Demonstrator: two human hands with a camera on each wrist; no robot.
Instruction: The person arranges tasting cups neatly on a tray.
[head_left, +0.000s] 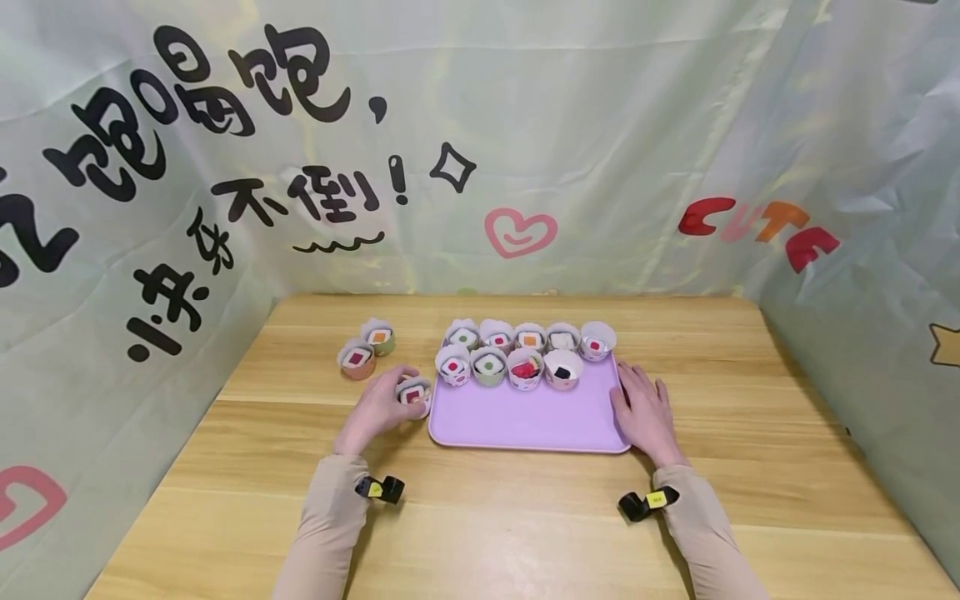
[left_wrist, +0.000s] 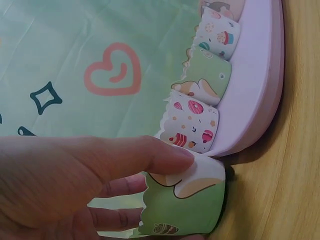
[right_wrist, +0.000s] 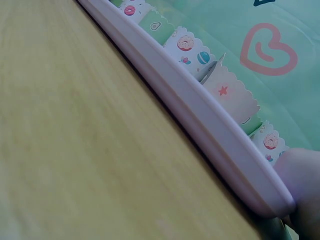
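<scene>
My left hand (head_left: 378,407) grips a green paper baking cup (left_wrist: 195,200) just outside the left edge of a lilac tray (head_left: 525,425). The thumb presses the cup's near side, with other fingers behind it; a white piece with a dark red centre shows inside. Whether its base touches the table cannot be told. Two rows of filled paper cups (head_left: 490,367) stand on the tray's back part. My right hand (head_left: 647,412) rests at the tray's right edge with fingers extended forward, and its thumb touches the rim in the right wrist view.
Left of the tray, on the wooden table (head_left: 495,517), stand an orange-brown cup (head_left: 357,363) and a green cup (head_left: 380,340) close together. A printed cloth backdrop (head_left: 600,125) rises behind the table and along its sides.
</scene>
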